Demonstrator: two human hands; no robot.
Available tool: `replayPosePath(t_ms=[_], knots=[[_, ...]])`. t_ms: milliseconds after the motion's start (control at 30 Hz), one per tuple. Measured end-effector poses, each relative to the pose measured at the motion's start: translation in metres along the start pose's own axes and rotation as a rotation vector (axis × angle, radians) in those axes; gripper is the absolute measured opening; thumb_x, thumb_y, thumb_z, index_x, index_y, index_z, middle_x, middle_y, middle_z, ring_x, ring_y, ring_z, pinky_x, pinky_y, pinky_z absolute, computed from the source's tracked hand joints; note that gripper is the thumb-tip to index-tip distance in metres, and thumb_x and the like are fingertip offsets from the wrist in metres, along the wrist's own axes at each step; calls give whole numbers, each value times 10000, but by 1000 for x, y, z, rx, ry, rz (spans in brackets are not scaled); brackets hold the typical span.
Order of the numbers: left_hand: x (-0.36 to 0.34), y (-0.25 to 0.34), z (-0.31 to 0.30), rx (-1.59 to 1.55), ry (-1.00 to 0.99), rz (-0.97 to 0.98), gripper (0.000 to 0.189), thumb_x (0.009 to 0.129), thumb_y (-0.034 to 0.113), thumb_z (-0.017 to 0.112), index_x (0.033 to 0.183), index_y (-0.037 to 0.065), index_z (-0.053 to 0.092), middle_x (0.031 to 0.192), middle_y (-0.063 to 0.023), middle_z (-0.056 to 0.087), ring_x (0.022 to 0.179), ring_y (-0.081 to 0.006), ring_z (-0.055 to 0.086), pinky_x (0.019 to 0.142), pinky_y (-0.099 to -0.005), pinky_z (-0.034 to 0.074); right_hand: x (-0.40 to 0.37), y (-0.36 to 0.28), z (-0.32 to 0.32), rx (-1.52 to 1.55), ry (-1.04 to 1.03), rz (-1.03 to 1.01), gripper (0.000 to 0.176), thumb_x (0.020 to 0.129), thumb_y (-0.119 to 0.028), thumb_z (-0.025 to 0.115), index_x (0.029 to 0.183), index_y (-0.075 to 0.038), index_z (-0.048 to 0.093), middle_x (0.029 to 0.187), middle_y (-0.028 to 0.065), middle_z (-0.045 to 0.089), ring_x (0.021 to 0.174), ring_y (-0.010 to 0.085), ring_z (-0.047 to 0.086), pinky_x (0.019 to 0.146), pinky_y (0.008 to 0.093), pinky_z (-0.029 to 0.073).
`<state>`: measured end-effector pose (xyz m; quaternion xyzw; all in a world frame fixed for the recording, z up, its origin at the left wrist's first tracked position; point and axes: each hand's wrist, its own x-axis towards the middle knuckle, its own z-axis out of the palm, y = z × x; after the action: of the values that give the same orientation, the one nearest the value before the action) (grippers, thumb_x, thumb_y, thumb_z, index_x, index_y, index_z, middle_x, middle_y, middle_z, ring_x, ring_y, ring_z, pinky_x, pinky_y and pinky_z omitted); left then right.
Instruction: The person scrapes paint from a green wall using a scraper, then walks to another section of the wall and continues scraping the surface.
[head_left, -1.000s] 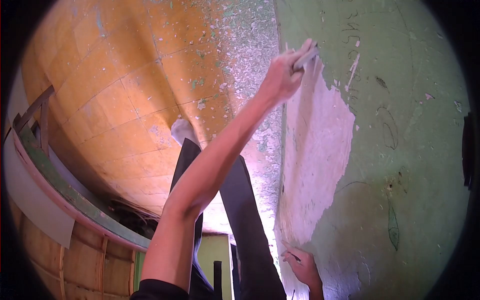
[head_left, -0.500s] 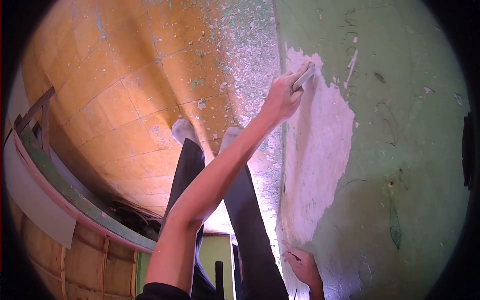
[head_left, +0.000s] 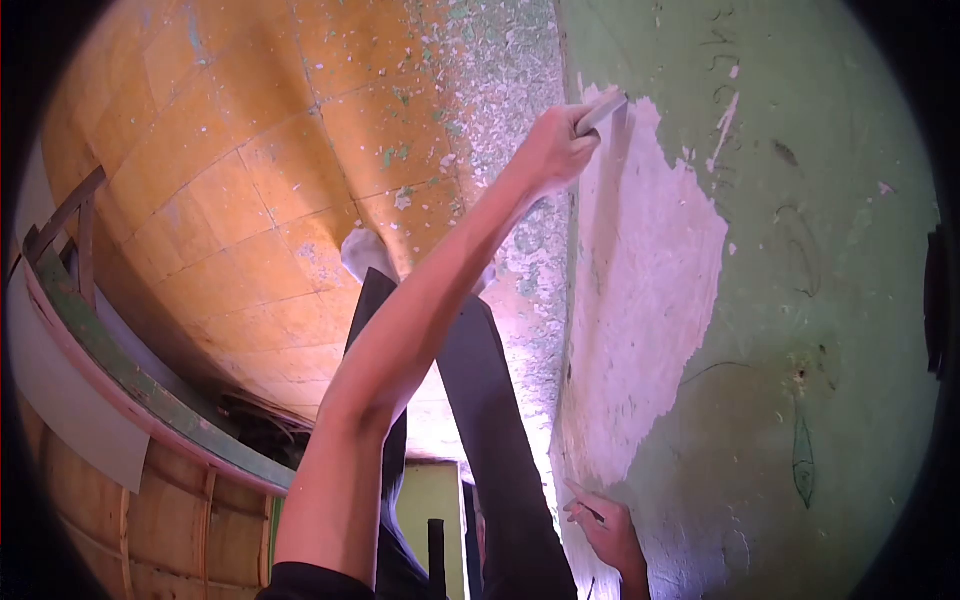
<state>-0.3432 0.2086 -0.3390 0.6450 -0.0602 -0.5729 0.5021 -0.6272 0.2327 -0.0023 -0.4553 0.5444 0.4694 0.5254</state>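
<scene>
My left hand (head_left: 562, 148) is wrapped round a flat scraper (head_left: 602, 113), whose far end lies against the upper part of a pale bare patch (head_left: 650, 290) on the green wall (head_left: 800, 250). Jagged paint edges border this patch. Low in the view, my right hand (head_left: 610, 535) is beside the wall, near the patch's lower end. Its fingers are bent around a small dark thing, too small to make out.
Paint flakes (head_left: 500, 70) cover the orange tiled floor (head_left: 250, 190) along the wall. My legs and a foot (head_left: 367, 255) are in the middle. A curved-looking green and pink ledge (head_left: 150, 375) is at the left.
My left hand has moved a little left and up with the scraper. The view has shifted slightly, and one foot is now mostly hidden behind my arm and leg. My right hand stays put.
</scene>
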Motion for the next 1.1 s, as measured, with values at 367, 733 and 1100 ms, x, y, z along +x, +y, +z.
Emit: replayPosePath(t_ms=[367, 733, 1100], knots=[[17, 11, -2, 65, 135, 264, 246, 871, 60, 520, 1033, -51, 669, 645, -40, 541, 555, -132, 488, 494, -348, 402, -1, 3, 0, -40, -30, 7, 400, 948, -45, 553, 1345, -15, 591, 890, 126, 700, 808, 149, 653, 791, 288, 515], [1, -4, 4, 169, 114, 292, 544, 818, 53, 517, 1354, 106, 589, 802, -255, 653, 602, -308, 598, 656, -422, 499, -4, -2, 0, -23, -18, 42, 400, 946, -63, 565, 1343, -33, 599, 898, 122, 706, 803, 154, 648, 800, 292, 511], [29, 56, -32, -158, 147, 142, 190, 933, 169, 577, 889, -16, 570, 677, -57, 557, 539, -128, 532, 472, -308, 460, -2, 15, -1, -42, 9, -41, 417, 949, -33, 534, 1364, -19, 573, 862, 82, 679, 780, 134, 640, 779, 281, 512]])
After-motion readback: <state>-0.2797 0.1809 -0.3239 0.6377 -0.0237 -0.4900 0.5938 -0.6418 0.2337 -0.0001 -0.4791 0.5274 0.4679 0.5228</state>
